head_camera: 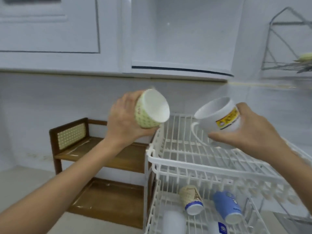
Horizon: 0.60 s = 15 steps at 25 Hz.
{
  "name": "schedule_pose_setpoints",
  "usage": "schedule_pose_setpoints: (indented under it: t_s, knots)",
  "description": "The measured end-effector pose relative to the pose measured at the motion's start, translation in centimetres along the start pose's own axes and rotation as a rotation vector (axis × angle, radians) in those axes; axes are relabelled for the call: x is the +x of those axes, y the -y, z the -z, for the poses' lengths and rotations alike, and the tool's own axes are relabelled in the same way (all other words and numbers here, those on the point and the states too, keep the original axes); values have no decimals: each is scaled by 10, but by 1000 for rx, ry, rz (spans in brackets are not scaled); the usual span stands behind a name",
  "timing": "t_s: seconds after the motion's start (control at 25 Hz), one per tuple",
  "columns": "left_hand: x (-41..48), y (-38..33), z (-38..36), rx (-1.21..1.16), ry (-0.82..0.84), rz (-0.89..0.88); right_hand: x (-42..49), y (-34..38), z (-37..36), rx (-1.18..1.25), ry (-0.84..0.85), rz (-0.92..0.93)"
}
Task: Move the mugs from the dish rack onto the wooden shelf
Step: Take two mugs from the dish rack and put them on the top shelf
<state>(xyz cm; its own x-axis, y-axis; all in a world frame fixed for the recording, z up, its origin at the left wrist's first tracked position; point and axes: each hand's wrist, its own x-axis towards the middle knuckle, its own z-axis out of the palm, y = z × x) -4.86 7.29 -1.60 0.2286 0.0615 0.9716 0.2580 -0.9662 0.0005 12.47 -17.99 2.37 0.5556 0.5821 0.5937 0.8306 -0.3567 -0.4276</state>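
My left hand (125,120) grips a green patterned mug (150,110), tilted with its white inside facing right, held above the gap between shelf and rack. A white mug with a yellow label (219,115) is in my right hand (249,129), tilted over the top tier of the white wire dish rack (168,161). The two-tier wooden shelf (128,159) stands left of the rack, both boards bare. On the rack's lower tier lie a beige cup with a blue rim (190,200), a blue cup (226,208) and a white cup (172,222).
White wall cabinets (67,31) hang overhead. A metal wire rack (287,48) is mounted at the upper right. The shelf and dish rack stand on a pale counter (20,183) against a tiled wall.
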Motion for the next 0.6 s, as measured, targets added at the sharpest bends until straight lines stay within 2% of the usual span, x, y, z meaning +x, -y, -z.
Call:
schedule_pose_setpoints:
  t_s: [0.12, 0.28, 0.4, 0.6]
  knots:
    - [-26, 41, 33, -223, 5, 405, -26, 62, -17, 526, 51, 52]
    - [-55, 119, 52, -485, 183, 801, -38, 140, -74, 914, 295, 73]
    - [-82, 173, 57, -498, 238, 972, -42, 186, -142, 970, 357, 2]
    - [-113, 227, 49, -467, 362, 1070, -8, 211, -264, 758, 208, -334]
